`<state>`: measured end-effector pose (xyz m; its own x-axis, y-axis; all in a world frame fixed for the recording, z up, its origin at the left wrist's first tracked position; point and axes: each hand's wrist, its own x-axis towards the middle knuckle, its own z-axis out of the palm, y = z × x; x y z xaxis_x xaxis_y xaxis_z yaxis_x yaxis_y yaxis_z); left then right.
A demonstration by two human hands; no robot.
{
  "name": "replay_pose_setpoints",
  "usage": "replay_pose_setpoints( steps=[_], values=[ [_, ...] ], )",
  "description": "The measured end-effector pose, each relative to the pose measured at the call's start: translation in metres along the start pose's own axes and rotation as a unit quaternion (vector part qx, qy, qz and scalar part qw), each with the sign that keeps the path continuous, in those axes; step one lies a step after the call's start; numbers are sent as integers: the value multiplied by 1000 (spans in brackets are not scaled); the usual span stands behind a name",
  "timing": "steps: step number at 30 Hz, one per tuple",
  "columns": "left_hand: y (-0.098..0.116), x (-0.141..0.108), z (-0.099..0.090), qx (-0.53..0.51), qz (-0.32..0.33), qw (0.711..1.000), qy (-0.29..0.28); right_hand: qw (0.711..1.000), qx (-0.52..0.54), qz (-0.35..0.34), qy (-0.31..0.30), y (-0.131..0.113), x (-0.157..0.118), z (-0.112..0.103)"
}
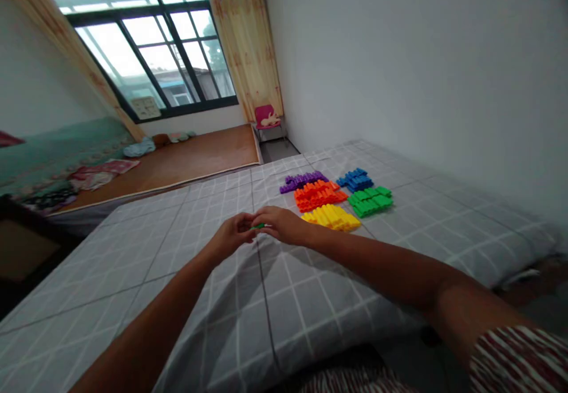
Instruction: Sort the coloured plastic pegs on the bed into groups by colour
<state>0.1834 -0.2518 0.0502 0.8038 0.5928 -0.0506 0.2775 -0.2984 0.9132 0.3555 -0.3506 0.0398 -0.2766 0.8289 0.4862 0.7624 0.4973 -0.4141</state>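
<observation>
My left hand [231, 236] and my right hand [283, 225] meet over the middle of the bed, fingertips almost touching. Between them shows a small green plastic piece [258, 225], pinched by the fingers of both hands and mostly hidden. Just right of my right hand lies a group of yellow plastic tube-like pieces [332, 218]. Behind it are orange pieces [318, 195] and purple pieces [304, 180]. Farther right sit green pieces [371, 201], with blue pieces [355, 179] behind them. Each colour is laid side by side in its own group.
A grey checked sheet [168, 263] covers the bed, slightly creased near my hands. A white wall [399, 67] runs along the right. Beyond the bed are a low brown platform [204, 155] with cloths, a pink chair [265, 113] and a window [155, 50] with curtains.
</observation>
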Motion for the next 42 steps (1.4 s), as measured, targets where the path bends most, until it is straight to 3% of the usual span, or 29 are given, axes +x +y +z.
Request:
replay_pose_setpoints(
  steps=[3, 7, 9, 11, 14, 19, 22, 28, 31, 33, 36, 39, 42],
  values=[
    [20, 31, 31, -64, 10, 998, -4, 998, -9, 60, 34, 20, -23, -26],
    [37, 62, 58, -96, 46, 994, -36, 983, -69, 150, 84, 57, -84, -79],
    [38, 75, 63, -84, 61, 994, -32, 959, -122, 226, 116, 80, -122, -113],
    [34, 85, 65, -69, 57, 996, -17, 916, -187, 324, 143, 100, -158, -144],
    [25, 96, 71, -59, 35, 997, 19, 877, -247, 398, 110, 120, -193, -169],
    [17, 102, 85, -70, 20, 996, 48, 872, -287, 394, 45, 126, -200, -162],
    [14, 96, 81, -61, 20, 996, 55, 873, -264, 410, 31, 124, -201, -164],
    [-18, 84, 34, -5, -1, 994, 109, 864, -154, 446, 179, 147, -214, -200],
    [-43, 82, 6, 82, -21, 984, 154, 855, -115, 470, 186, 179, -221, -210],
    [-57, 80, -7, 186, -21, 969, 160, 832, -157, 516, 129, 202, -231, -209],
    [-74, 74, -16, 354, -2, 928, 118, 783, -243, 571, 36, 232, -255, -199],
    [-87, 67, -14, 458, -7, 884, 90, 771, -293, 565, 13, 254, -278, -187],
    [-93, 64, -9, 499, -19, 861, 98, 771, -313, 554, 12, 266, -291, -184]
  ],
)
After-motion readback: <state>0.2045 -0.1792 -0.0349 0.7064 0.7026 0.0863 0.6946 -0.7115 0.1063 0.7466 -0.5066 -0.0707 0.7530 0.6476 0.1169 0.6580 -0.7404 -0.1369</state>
